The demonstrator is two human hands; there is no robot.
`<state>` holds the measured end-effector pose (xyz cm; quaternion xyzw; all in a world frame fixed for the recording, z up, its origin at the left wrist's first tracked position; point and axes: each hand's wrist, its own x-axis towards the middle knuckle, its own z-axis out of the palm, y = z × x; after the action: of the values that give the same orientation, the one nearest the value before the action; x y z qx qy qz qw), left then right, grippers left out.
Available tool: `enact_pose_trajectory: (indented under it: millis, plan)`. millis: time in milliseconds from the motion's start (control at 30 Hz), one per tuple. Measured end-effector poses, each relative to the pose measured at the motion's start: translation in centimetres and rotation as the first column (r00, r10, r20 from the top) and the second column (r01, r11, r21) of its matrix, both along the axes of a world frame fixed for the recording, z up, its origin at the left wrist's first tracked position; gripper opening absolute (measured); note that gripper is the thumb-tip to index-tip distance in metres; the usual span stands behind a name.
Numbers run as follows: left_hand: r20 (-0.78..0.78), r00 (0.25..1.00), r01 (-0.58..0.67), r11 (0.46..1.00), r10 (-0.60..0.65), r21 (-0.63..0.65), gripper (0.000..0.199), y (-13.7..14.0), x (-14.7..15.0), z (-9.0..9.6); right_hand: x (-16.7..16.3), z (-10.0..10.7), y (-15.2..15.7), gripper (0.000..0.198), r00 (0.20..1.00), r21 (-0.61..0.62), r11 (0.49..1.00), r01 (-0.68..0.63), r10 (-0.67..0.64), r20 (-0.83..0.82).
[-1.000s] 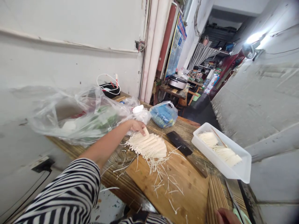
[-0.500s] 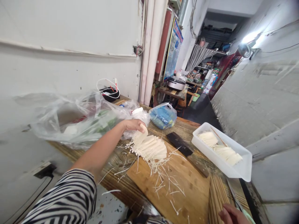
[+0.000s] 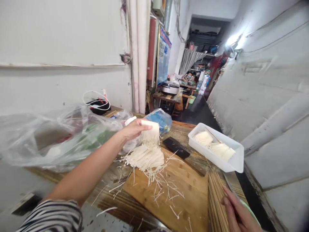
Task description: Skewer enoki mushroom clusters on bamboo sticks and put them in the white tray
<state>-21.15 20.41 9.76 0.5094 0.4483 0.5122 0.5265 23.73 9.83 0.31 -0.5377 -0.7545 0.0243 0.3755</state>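
My left hand (image 3: 135, 129) pinches a flat bunch of enoki mushrooms (image 3: 152, 132), raised over the pile. Its thin stems hang down. Below, a fanned pile of enoki mushrooms (image 3: 146, 157) lies on the far left part of the wooden cutting board (image 3: 183, 193), with loose stems scattered round it. At the lower right, my right hand (image 3: 238, 209) is closed beside a bundle of bamboo skewers (image 3: 216, 206). A thin skewer appears to run from its fingertips over the bundle; the grip is partly hidden.
A dark-bladed cleaver (image 3: 176, 147) lies beyond the board. The white plastic tub (image 3: 238, 158) at right holds enoki pieces and a skewer. Clear bags of greens (image 3: 72, 138) and a blue-filled bag (image 3: 159, 120) stand at left and back. Scissors lie near my right hand.
My left hand has lifted a bunch of enoki off the pile, turning it upright. My right hand has come further into view over the skewers. The view has swung right.
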Motion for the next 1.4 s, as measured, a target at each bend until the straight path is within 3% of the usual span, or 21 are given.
enact_pose_trajectory:
  millis: [167,300,500,800,1100,1400]
  plan:
    - [0.24,0.968,-0.044,0.992,0.072,-0.121,0.033,-2.1,6.1,-1.4,-1.6,5.6,0.4,0.032,0.985,0.102,0.981,-0.162,0.156,0.069]
    - [0.357,0.926,-0.037,0.97,0.123,-0.239,0.029,-4.0,10.0,-3.9,-2.4,7.8,0.7,0.032,0.962,0.163,0.951,-0.264,0.247,0.116]
    - [0.38,0.921,0.083,0.913,0.083,-0.399,0.022,-5.9,12.7,-6.3,-1.7,8.7,0.9,0.035,0.9,0.064,0.932,-0.356,0.324,0.291]
    - [0.443,0.896,0.192,0.873,0.03,-0.449,0.024,-7.5,15.1,-5.9,-1.2,10.6,0.3,0.039,0.8,0.041,0.94,-0.338,0.264,0.539]
    - [0.542,0.822,0.193,0.812,0.173,-0.551,0.011,-7.8,16.0,-5.3,-1.4,11.0,-0.1,0.038,0.791,0.053,0.939,-0.339,0.255,0.556]
    - [0.594,0.794,0.248,0.82,0.134,-0.516,0.005,-8.0,16.3,-5.4,-0.9,11.0,-0.3,0.037,0.778,0.054,0.941,-0.333,0.242,0.58]
